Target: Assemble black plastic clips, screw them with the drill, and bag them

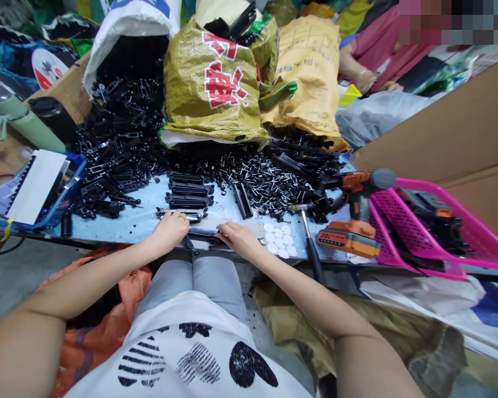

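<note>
At the table's front edge, my left hand (172, 228) is closed at the left end of a long black plastic part (203, 232). A short black arm (190, 245) sticks out below those fingers. My right hand (237, 237) pinches the part's right end, its fingertips partly hiding it. Just beyond my hands, several similar black bars (190, 198) lie in a stacked row. One more bar (243, 200) stands apart at an angle, beside a heap of small metal pins (269, 185). White round discs (279, 239) lie right of my right hand.
A hammer (310, 243), an orange cordless drill (352, 215) and a pink basket (448, 204) stand right. Left are heaped black parts (120, 138) and a blue tray (77, 171). A yellow sack (211, 88) stands behind; a co-worker's hand (364, 80) shows beyond.
</note>
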Demonstrator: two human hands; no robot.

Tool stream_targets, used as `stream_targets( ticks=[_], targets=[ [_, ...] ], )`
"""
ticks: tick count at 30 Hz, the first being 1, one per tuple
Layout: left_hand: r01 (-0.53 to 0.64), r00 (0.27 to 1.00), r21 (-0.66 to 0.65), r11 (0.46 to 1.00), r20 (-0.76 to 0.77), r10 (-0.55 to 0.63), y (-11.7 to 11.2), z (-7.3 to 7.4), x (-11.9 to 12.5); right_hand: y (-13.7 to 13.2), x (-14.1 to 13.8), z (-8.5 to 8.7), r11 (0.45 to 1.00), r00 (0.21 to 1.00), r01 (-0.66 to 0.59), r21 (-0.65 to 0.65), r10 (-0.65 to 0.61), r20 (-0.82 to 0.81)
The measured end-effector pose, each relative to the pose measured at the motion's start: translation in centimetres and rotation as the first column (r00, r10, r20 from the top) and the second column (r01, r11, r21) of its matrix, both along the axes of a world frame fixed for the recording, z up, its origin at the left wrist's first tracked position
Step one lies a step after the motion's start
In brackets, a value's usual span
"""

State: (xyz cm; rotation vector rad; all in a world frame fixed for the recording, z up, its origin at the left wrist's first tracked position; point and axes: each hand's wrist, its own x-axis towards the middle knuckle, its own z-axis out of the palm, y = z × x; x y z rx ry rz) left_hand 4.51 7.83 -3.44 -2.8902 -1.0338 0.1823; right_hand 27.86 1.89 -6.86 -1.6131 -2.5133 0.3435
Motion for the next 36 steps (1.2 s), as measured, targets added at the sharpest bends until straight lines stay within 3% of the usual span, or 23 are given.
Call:
stream_targets(
  ticks=[4,7,12,16,19,22,25,29,31,34,36],
  targets=[
    [-0.016,0.998,0.002,1.000,0.061,0.016,0.4,-1.5,-1.2,-1.2,1.2,-1.8,0.996,0.978,-0.043,0.084,0.059,-0.201],
    [0.009,0.996,0.079,0.997,0.092,-0.017,0.0,-2.6,-2.2,-1.8,1.8,-3.1,0.994,0.958,-0.055,0.099,0.080,-0.275],
    [0.136,0.974,0.194,0.971,0.156,-0.167,-0.4,-4.3,-2.9,-1.8,2.4,-5.2,0.989,0.941,-0.069,0.130,0.108,-0.321],
    [0.125,0.952,0.174,0.977,0.257,-0.167,0.1,-4.7,-3.2,-1.8,3.3,-5.8,0.981,0.956,-0.106,0.159,0.145,-0.254],
    [-0.016,0.936,0.138,0.990,0.351,-0.034,-0.6,-4.2,-3.6,-1.7,2.7,-4.8,0.964,0.966,-0.117,0.237,0.166,-0.198],
    [-0.292,0.906,0.087,0.953,0.346,0.246,-3.0,-3.8,-3.0,-0.8,-0.5,-3.4,0.943,0.952,-0.097,0.319,0.181,-0.245],
    [-0.463,0.861,-0.087,0.882,0.192,0.471,-5.7,-4.2,-0.6,1.0,-5.0,-2.9,0.940,0.912,-0.118,0.319,0.230,-0.340],
    [-0.646,0.728,-0.297,0.703,0.039,0.685,-7.2,-5.1,2.3,2.4,-8.4,-3.6,0.975,0.865,-0.133,0.178,0.202,-0.459],
    [-0.675,0.698,-0.313,0.668,0.024,0.716,-7.1,-5.3,2.2,2.3,-8.5,-4.0,0.985,0.829,-0.129,0.119,0.173,-0.531],
    [-0.625,0.749,-0.299,0.721,0.032,0.662,-6.8,-5.3,1.1,1.8,-8.2,-4.1,0.995,0.789,-0.083,0.054,0.099,-0.606],
    [-0.608,0.765,-0.298,0.736,0.032,0.644,-6.7,-5.3,0.8,1.7,-8.4,-4.1,0.999,0.803,-0.044,0.028,0.052,-0.594]
  ],
)
